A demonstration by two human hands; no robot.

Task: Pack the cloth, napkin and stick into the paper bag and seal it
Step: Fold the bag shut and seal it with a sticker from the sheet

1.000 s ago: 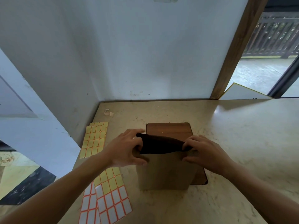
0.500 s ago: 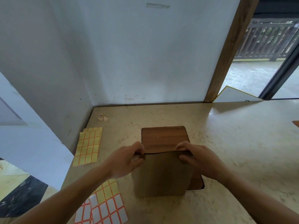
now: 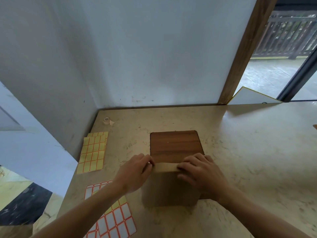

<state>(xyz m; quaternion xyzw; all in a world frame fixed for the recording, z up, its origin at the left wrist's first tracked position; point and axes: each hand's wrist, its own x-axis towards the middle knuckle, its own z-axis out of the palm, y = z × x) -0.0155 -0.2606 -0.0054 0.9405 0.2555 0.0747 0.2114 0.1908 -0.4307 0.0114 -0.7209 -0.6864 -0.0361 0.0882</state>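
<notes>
Both hands are pinching the paper bag [image 3: 169,186] top fold, left hand [image 3: 135,172] and right hand [image 3: 200,170] at its corners. Bag's standing on the table [image 3: 248,152]. Paper's light, creasable, so I'd grip near the ends.

I see two bare forearms, no sleeves in view. Left grip [image 3: 135,172] and right grip [image 3: 200,170] wear no gloves, and I spot no rings, watch or bands, though blur may hide small ones.
</notes>
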